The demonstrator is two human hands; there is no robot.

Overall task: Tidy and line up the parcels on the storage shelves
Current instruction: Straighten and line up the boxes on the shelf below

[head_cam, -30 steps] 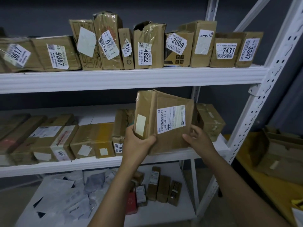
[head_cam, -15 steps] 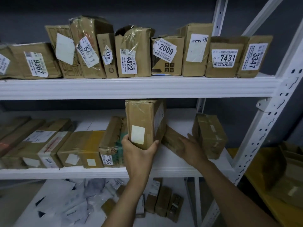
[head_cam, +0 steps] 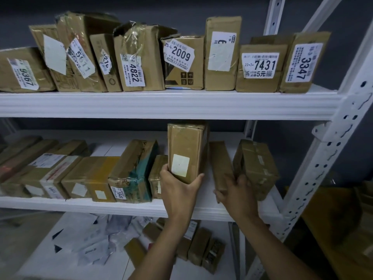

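Note:
A tall brown cardboard parcel (head_cam: 186, 146) with a blank white sticker stands upright on the middle shelf (head_cam: 121, 207). My left hand (head_cam: 177, 190) grips its lower end from below. To its right a flat brown parcel (head_cam: 221, 164) stands on its edge, and my right hand (head_cam: 235, 194) holds its near end. A squat taped parcel (head_cam: 256, 166) sits just right of that hand. Left of the tall parcel lie a small box (head_cam: 156, 174) and a torn parcel with teal showing, labelled 1649 (head_cam: 133, 174).
The top shelf (head_cam: 161, 104) carries a row of upright labelled parcels, among them 4822 (head_cam: 137, 63), 2009 (head_cam: 183, 63) and 7431 (head_cam: 260, 69). A white perforated upright (head_cam: 331, 154) stands at right. Mail bags (head_cam: 86, 241) and small boxes (head_cam: 199, 249) lie on the bottom shelf.
The big parcel went from held out in front of the shelf to standing upright on the middle shelf. My right hand left it and took the flat parcel beside it.

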